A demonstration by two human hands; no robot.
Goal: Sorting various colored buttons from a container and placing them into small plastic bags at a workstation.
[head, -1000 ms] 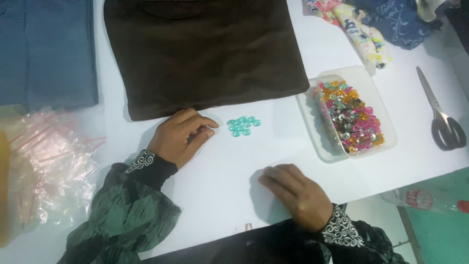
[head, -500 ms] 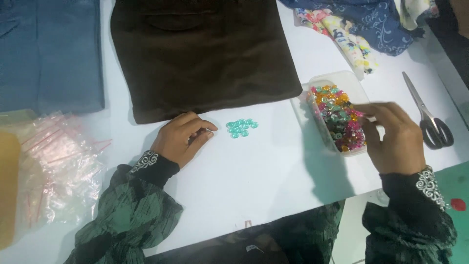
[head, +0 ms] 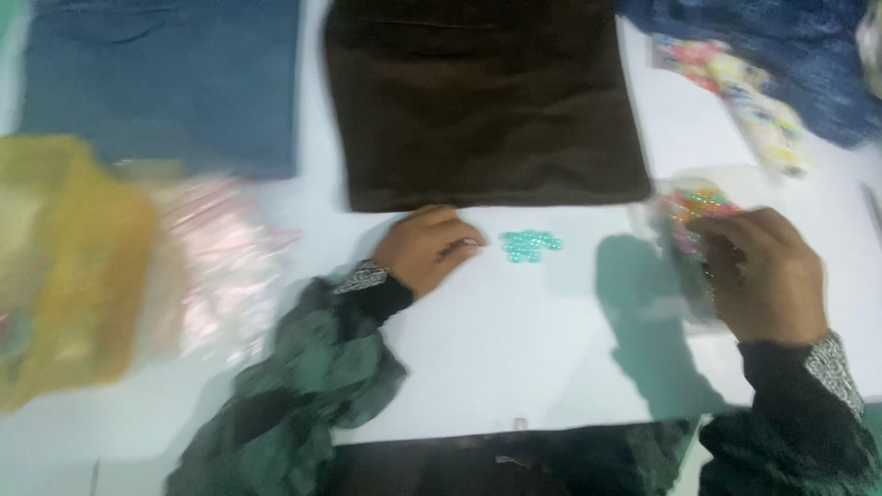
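The view is motion-blurred. My left hand rests on the white table with its fingers loosely curled and nothing in it. Its fingertips lie just left of a small cluster of teal beads. My right hand lies over a clear plastic tray of colourful beads at the right, covering most of it. The blur hides whether its fingers grip the tray or any bead. Both arms are in dark patterned sleeves.
A dark brown cloth lies flat just beyond the beads. Blue denim sits at the far left and dark blue fabric with a floral piece at the far right. A yellow bag and clear plastic packets lie left.
My right hand has moved from the table's near edge up and to the right onto the bead tray. My left hand has stayed beside the teal beads. The view has shifted and blurred.
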